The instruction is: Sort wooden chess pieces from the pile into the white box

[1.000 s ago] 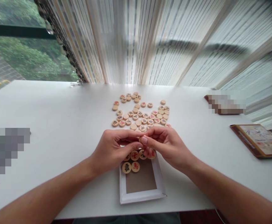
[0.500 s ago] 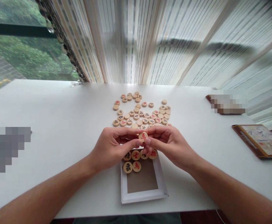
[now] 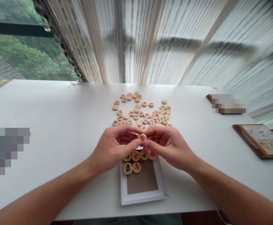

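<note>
Between my two hands is a round wooden Chinese chess piece with a red character facing me. Thumb and fingertips of my left hand pinch it from one side, and those of my right hand grip it from the other. Just below, a shallow white box with a brown floor holds a back row of pieces, partly covered by my fingers. In its second row lie a black-marked piece and a red-marked piece, side by side.
Beyond my hands, many loose chess pieces lie scattered, some face up, some blank side up, a few stacked. At the right are two brown-edged booklets or boxes. A blurred-out object is at the left. Striped curtains hang behind the white table.
Both hands keep hold of the same piece; it has tilted slightly and the thumbs have shifted on it. The pieces in the box and on the table stay put.
</note>
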The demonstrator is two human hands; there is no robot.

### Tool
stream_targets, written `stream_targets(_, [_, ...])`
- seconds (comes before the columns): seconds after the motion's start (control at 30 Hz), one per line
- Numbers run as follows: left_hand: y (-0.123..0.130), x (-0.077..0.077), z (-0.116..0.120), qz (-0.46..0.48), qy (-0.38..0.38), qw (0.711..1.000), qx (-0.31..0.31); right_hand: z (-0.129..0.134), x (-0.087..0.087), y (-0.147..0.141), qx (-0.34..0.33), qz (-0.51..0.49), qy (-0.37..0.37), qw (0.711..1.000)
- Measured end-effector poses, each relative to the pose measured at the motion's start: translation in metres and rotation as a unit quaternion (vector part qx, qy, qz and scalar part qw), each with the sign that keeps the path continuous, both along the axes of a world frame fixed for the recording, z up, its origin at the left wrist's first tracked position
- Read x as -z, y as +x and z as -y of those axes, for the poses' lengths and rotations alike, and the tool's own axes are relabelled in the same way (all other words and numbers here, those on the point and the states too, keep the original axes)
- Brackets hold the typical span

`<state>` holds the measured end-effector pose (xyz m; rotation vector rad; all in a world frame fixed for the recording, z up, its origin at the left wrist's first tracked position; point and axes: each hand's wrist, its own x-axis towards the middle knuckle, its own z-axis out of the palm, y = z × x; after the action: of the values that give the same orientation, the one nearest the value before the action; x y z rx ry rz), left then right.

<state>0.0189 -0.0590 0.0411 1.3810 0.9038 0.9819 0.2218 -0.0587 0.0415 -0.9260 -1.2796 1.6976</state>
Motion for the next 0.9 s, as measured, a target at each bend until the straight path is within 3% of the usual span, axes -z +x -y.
stream_targets(0.33, [-0.0016,0.0009,-0.0007,0.004,0.004,1.000,0.003,-0.0011,0.0011,0.0006,0.006,0.005,-0.008,1.000])
stream_targets(0.63, [0.0000,0.0005,-0.0020,-0.016,0.062,0.998,-0.028,-0.0017,0.0015,0.0025,0.036,0.037,0.079,0.996])
stream_targets(0.9, [-0.0037,0.0045,-0.0044,0.045,-0.016,0.999,-0.016,-0.0015,0.0087,0.0037,0.068,0.050,0.160,0.983])
